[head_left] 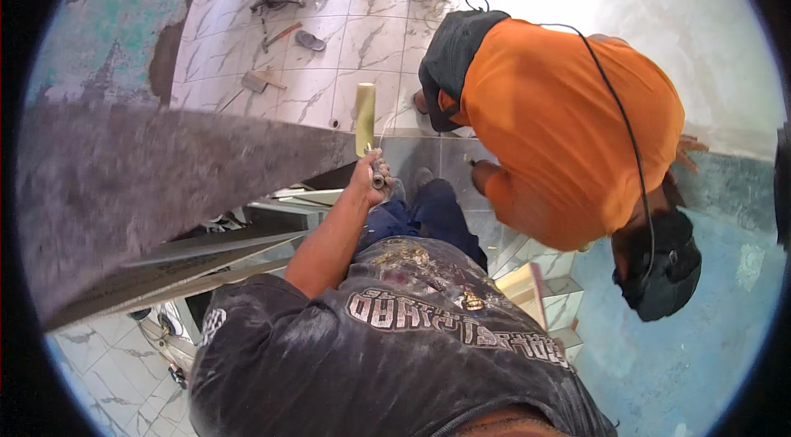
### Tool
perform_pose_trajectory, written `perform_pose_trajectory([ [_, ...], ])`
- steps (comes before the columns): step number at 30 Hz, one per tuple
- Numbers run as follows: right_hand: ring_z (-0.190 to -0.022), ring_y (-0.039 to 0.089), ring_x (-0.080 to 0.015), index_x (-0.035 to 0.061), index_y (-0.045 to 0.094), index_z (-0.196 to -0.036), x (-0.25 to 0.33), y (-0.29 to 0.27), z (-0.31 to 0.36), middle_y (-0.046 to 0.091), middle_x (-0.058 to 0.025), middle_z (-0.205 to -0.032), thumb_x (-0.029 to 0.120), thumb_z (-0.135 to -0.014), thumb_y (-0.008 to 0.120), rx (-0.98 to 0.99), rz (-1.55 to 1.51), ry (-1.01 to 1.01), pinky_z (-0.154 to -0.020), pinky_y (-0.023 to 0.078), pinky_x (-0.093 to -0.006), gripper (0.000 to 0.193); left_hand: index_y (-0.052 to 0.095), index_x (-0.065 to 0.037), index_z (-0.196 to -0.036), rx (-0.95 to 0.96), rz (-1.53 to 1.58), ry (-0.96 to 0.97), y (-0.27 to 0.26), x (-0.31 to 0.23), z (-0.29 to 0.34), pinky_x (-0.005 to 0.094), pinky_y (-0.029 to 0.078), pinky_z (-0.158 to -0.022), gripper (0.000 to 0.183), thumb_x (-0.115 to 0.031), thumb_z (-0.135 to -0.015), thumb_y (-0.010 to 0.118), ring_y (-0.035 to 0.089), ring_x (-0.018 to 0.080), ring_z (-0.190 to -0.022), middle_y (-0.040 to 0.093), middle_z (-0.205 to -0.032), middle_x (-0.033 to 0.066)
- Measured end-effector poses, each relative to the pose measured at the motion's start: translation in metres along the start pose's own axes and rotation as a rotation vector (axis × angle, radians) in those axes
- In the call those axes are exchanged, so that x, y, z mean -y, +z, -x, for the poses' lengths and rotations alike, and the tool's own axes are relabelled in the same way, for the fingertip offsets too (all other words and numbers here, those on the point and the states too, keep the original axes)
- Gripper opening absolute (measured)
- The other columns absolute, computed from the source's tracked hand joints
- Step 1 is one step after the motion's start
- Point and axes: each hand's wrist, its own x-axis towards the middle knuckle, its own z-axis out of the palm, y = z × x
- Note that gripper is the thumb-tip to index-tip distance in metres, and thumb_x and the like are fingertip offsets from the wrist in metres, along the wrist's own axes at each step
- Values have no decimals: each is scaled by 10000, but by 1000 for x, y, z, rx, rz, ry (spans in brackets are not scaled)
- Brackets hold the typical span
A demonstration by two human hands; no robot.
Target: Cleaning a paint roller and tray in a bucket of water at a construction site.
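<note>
Two people: the wearer in a dusty black printed shirt, and a co-worker in an orange shirt (568,124) bent low just in front.
Left hand: the wearer's left hand (369,177) is wrapped tight round the metal handle of a pale yellow-green paint roller (365,117), sleeve pointing up and away.
Right hand: out of sight; I can't tell whether it holds anything.
Where the roller is: above the white marbled floor tiles (329,42), beside the rough grey cement ledge (148,190), close to the co-worker's shoulder.
Around: long grey metal strips (214,260) lean below the ledge; loose tools and a sandal (311,41) lie on the far tiles.
Risk: the roller hangs so near the bent co-worker that a swing could, I judge, catch the head or the black cable (618,107) across the back. The footing looks steep and cluttered, so a slip seems possible.
Hard to see: the co-worker's hands are mostly hidden under the body; whether the roller is wet is unclear; the right side is washed out by glare.
</note>
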Motion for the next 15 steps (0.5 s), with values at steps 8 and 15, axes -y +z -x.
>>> perform_pose_trajectory([
  [8, -745, 584, -408, 0, 591, -793, 82, -36, -83, 592, -199, -773, 417, -897, 579, 173, 48, -74, -652, 460, -476, 429, 461, -150, -700, -65, 43, 150, 128, -108, -111, 257, 394, -410, 267, -296, -873, 602, 445, 122, -428, 461, -539, -23],
  [15, -751, 588, -404, 4, 595, -800, 191, -120, -217, 593, -195, -786, 431, -893, 575, 207, 104, -304, -657, 464, -475, 438, 470, -127, -763, 60, 48, 286, 225, -212, -112, 252, 446, -467, 271, -310, -840, 654, 484, 111, -493, 469, -602, -10],
])
